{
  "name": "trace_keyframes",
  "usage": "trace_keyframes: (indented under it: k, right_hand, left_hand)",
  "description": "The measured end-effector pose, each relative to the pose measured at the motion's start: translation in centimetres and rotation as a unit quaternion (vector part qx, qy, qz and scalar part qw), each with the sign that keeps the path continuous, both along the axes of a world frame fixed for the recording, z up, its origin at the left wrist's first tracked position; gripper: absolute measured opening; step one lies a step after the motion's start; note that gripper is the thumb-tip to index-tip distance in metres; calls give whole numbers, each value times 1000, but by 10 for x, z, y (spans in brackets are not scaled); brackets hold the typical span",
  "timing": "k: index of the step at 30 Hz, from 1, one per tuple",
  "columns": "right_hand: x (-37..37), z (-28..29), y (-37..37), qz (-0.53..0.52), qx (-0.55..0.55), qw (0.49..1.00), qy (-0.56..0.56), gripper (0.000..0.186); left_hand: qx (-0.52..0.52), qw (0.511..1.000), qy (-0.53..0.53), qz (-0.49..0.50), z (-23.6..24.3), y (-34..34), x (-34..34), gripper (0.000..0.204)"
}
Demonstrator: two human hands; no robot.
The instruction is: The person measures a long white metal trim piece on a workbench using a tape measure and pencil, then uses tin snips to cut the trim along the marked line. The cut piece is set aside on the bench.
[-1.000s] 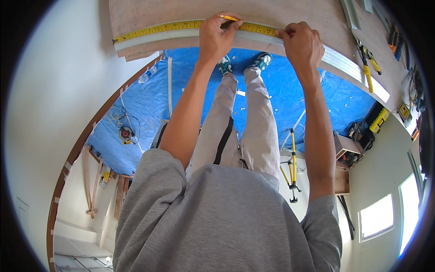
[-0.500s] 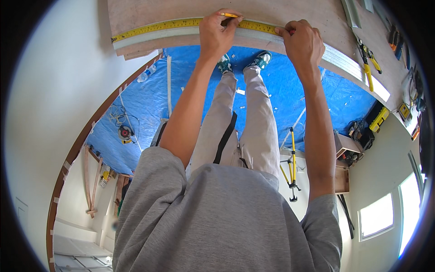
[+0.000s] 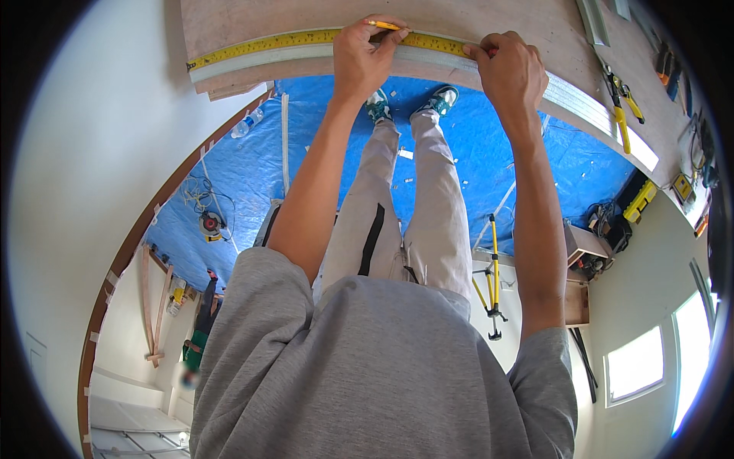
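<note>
A yellow tape measure [image 3: 264,47] lies stretched along a pale metal channel [image 3: 585,112] at the front edge of a wooden worktop [image 3: 451,17]. Its end sits by the worktop's left end. My left hand [image 3: 361,63] is closed round a yellow pencil [image 3: 384,25], its tip pointing right, just above the tape's far edge. To the right, my right hand [image 3: 511,75] grips the tape between thumb and fingers; a bit of red shows there, and the rest of what it holds is hidden by the hand.
Yellow-handled snips [image 3: 621,111] lie on the worktop to the right, with more tools beyond. Blue sheeting [image 3: 306,126] covers the floor, holding a circular saw [image 3: 212,224] with its cord and a plastic bottle [image 3: 247,124]. A yellow-and-black tripod [image 3: 493,279] stands behind me.
My left hand has shifted very slightly left along the tape; the right stays put. The black strap by my legs has swung left. More of a person in green shows at lower left.
</note>
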State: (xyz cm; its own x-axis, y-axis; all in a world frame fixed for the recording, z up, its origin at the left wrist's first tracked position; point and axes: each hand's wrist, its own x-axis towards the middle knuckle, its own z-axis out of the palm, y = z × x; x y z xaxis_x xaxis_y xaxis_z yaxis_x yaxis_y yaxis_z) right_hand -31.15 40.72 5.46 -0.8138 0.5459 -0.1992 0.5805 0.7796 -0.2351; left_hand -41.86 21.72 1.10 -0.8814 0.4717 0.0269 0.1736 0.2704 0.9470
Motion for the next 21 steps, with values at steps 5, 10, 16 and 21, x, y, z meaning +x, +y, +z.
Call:
trace_keyframes:
  k: [5,10,16,21]
  right_hand:
    - [0,-1,0,-1,-3,1000,-1,28]
    - [0,-1,0,-1,-3,1000,0,29]
    - [0,1,0,4,0,1000,6,30]
    - [-2,4,1,5,-5,1000,-17,29]
  left_hand:
    - [-3,1000,2,-4,0,0,0,9]
    - [-11,1000,6,-5,0,0,0,8]
    - [-13,1000,16,6,-1,2,-1,8]
    - [-8,1000,25,8,-2,3,0,8]
